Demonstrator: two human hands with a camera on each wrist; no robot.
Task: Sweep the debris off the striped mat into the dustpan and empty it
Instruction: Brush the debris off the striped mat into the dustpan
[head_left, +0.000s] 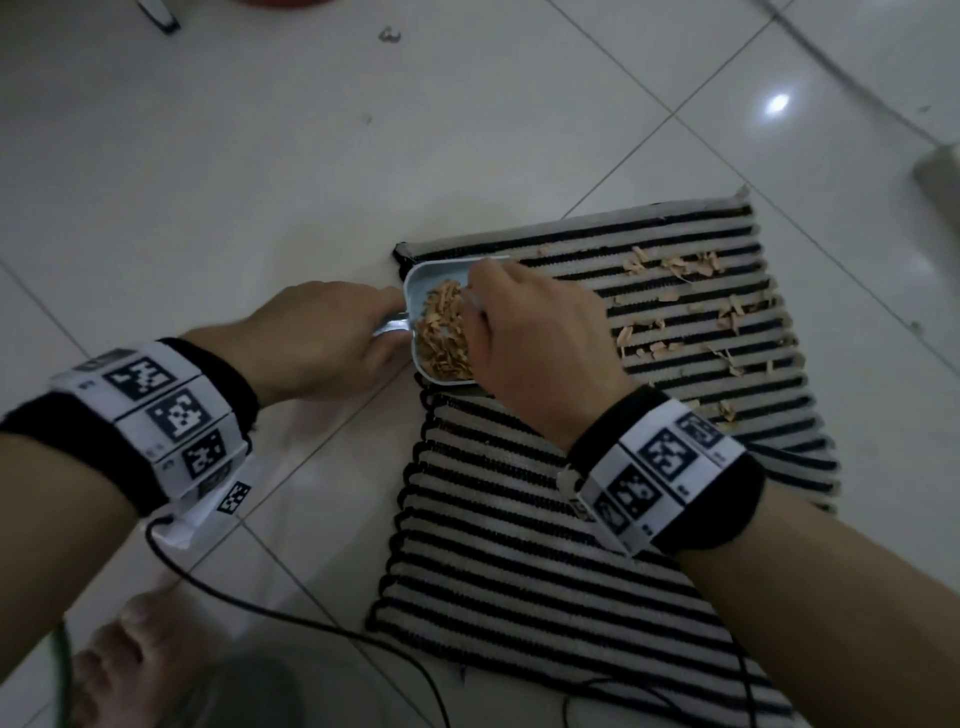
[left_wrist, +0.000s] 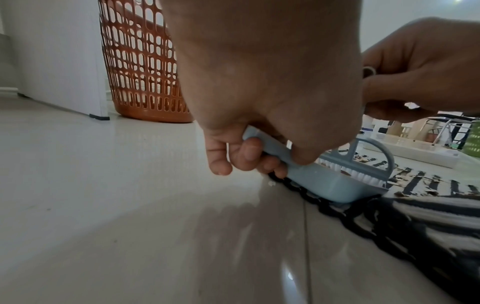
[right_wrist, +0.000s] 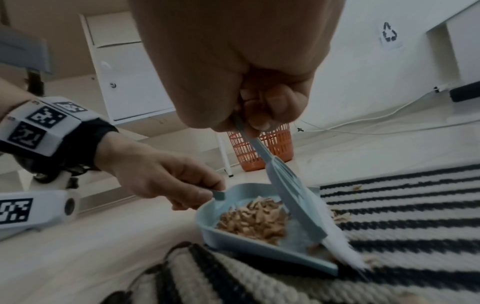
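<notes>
Gripping dustpan (head_left: 415, 291) and brush (right_wrist: 291, 191), hands (head_left: 322, 338) low.

The dustpan (head_left: 415, 283) rests on the striped mat's (head_left: 519, 545) 9 o'clock edge, mouth toward 3 o'clock. A debris pile (head_left: 444, 332) lies inside it. The hand brush (right_wrist: 293, 199) stands at the pan's mouth. Loose debris (head_left: 691, 306) lies scattered on the mat at 3 o'clock of the pan. The laundry basket (left_wrist: 140, 61) stands on the floor beyond, well apart.

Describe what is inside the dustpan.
A heap of tan debris fills the dustpan; the brush bristles reach its mouth. The floor beneath the heap is covered.
</notes>
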